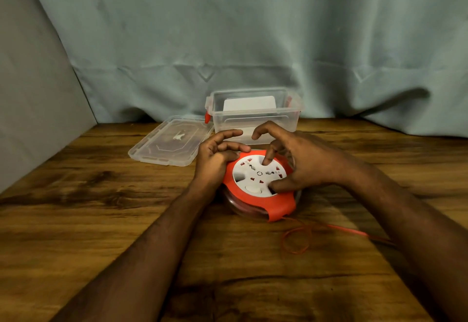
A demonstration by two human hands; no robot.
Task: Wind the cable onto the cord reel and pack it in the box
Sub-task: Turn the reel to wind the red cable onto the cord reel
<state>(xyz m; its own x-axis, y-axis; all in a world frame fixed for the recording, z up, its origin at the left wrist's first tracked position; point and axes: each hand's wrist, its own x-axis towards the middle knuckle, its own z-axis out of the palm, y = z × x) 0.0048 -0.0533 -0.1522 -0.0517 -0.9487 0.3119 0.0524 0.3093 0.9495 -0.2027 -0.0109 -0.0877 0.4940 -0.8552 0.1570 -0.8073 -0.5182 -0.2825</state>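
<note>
Wooden table [101,220]; open clear box [254,124], white card [249,103] inside

We see the cord reel [259,185] partly covered at nine o'clock by the left hand [215,157] and at three o'clock by the right hand [304,162]. The cable [354,231], blurred, leaves view toward four o'clock behind the right forearm. Wound turns inside the reel are indistinct.
</note>
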